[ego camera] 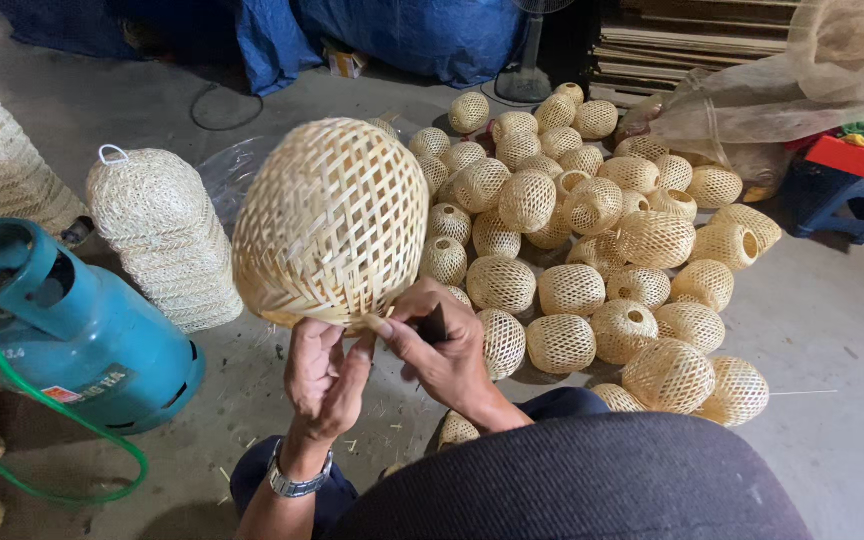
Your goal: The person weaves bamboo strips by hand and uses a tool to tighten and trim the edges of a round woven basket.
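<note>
- I am watching the pale, egg-shaped woven bamboo lampshade [330, 222] being held up at chest height, open rim tilted down toward the hands so its edge is reachable.
- The left hand [322, 375] is pinching that rim, fingers closed on it, steadying it.
- The right hand [442, 345] is gripping a small dark tool [434, 325] against the rim.
- Behind, a heap of small woven bamboo balls [592, 240] is lying on the concrete floor [832, 320]; a teal gas cylinder [82, 330] is lying at the left.

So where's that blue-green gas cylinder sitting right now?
The gas cylinder lies at the left edge of the head view, on the floor beside the person's left hand, just below a stack of woven shades, with a green hose looping around it.
</note>
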